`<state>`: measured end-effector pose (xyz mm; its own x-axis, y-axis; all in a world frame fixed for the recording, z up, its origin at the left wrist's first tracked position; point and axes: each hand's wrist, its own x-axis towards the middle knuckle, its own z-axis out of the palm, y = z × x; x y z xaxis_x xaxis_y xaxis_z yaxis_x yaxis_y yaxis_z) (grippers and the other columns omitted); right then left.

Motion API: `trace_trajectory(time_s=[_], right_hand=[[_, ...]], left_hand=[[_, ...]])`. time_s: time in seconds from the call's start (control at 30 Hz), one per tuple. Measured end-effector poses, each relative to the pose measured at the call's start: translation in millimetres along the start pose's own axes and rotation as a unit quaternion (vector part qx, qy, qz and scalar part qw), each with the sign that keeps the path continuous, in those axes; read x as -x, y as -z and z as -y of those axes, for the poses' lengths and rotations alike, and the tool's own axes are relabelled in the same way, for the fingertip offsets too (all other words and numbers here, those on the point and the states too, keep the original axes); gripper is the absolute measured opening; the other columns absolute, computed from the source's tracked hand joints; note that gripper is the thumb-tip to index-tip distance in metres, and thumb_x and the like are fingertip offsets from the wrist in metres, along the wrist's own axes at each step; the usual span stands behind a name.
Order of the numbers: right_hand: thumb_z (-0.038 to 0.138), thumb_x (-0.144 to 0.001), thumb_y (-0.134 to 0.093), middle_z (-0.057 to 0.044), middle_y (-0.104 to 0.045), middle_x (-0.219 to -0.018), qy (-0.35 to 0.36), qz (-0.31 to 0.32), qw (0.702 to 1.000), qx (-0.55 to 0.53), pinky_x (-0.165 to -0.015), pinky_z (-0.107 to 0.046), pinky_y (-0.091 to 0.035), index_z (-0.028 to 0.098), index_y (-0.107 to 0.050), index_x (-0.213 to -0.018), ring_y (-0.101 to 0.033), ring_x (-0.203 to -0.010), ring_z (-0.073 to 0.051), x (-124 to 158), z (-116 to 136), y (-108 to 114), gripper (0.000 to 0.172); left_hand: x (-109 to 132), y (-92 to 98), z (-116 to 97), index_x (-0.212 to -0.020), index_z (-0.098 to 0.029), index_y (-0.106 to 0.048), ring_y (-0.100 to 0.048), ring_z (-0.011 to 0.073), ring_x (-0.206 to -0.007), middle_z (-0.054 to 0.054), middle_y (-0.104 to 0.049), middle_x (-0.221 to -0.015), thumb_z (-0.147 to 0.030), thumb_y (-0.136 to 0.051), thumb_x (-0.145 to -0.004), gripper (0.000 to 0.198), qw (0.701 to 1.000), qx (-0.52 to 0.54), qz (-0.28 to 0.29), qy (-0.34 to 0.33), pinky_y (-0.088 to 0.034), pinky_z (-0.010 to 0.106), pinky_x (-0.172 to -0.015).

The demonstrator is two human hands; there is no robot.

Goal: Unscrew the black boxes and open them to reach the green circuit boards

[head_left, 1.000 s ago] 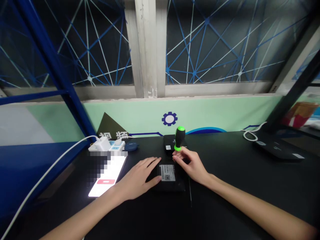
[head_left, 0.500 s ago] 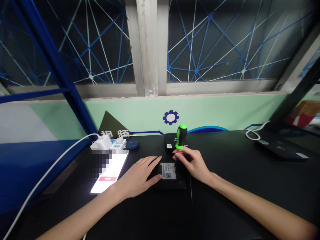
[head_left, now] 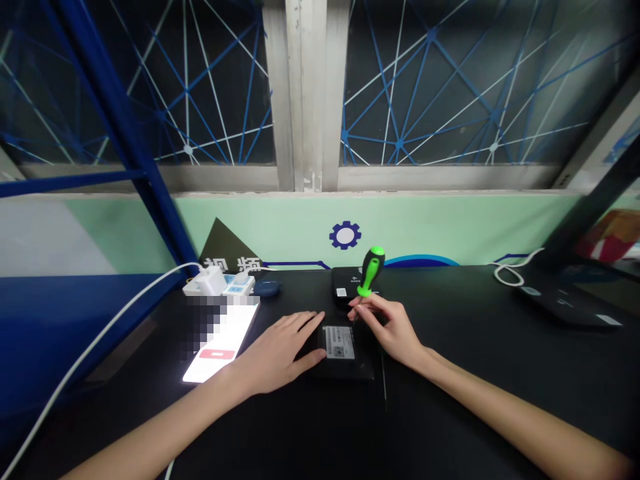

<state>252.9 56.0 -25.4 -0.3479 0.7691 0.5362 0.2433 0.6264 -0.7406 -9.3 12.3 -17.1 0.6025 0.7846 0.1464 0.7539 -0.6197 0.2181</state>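
Observation:
A small black device with a white label lies flat on the black table. My left hand rests flat on the device's left side, fingers stretched out, holding it down. My right hand pinches the lower part of a screwdriver with a green and black handle. The screwdriver stands nearly upright, its top leaning slightly right, with the tip at the device's far edge. The tip itself is hidden by my fingers.
A lit phone lies left of my left hand. Behind it are a white power strip with a charger and white cable, and a small dark blue object. A second black box sits behind the screwdriver. Another black device lies at far right.
The screwdriver handle has tilted from upright to leaning right, and my right fingers have shifted slightly on it. My left hand has stayed on the device.

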Motion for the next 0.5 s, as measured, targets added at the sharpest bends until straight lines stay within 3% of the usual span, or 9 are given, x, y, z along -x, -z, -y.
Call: trace_trajectory(time_s=[0.13, 0.37, 0.5], right_hand=[[0.033, -0.094, -0.059, -0.004, -0.072, -0.082, 0.001, -0.01, 1.0, 0.01, -0.073, -0.029, -0.054, 0.02, -0.066, -0.087, -0.069, -0.074, -0.018, -2.0, 2.3, -0.1, 0.017], [0.031, -0.098, -0.053, -0.007, -0.074, -0.094, -0.005, 0.014, 1.0, -0.015, -0.082, -0.032, -0.054, 0.019, -0.066, -0.104, -0.071, -0.086, -0.02, 0.8, 1.8, 0.7, 0.018], [0.032, -0.096, -0.056, -0.006, -0.074, -0.088, -0.007, 0.013, 1.0, -0.027, -0.08, -0.032, -0.055, 0.019, -0.064, -0.104, -0.071, -0.081, -0.019, 0.6, -2.0, -0.3, 0.017]], left_hand=[[-0.2, -0.1, -0.4, -0.155, -0.03, -0.021, -0.039, 0.0273, -0.139, 0.006, -0.039, -0.154, -0.059, -0.032, -0.101, 0.062, 1.0, -0.002, -0.005, 0.0, -0.038, 0.043, -0.109], [-0.4, 0.3, -0.8, -0.155, -0.03, -0.021, -0.037, 0.0275, -0.14, 0.007, -0.038, -0.155, -0.059, -0.031, -0.101, 0.062, 1.0, -0.001, 0.005, 0.006, -0.036, 0.044, -0.11], [-0.3, 0.1, -0.5, -0.155, -0.03, -0.021, -0.036, 0.0277, -0.14, 0.007, -0.037, -0.155, -0.06, -0.031, -0.101, 0.062, 1.0, -0.002, 0.011, 0.009, -0.035, 0.045, -0.111]])
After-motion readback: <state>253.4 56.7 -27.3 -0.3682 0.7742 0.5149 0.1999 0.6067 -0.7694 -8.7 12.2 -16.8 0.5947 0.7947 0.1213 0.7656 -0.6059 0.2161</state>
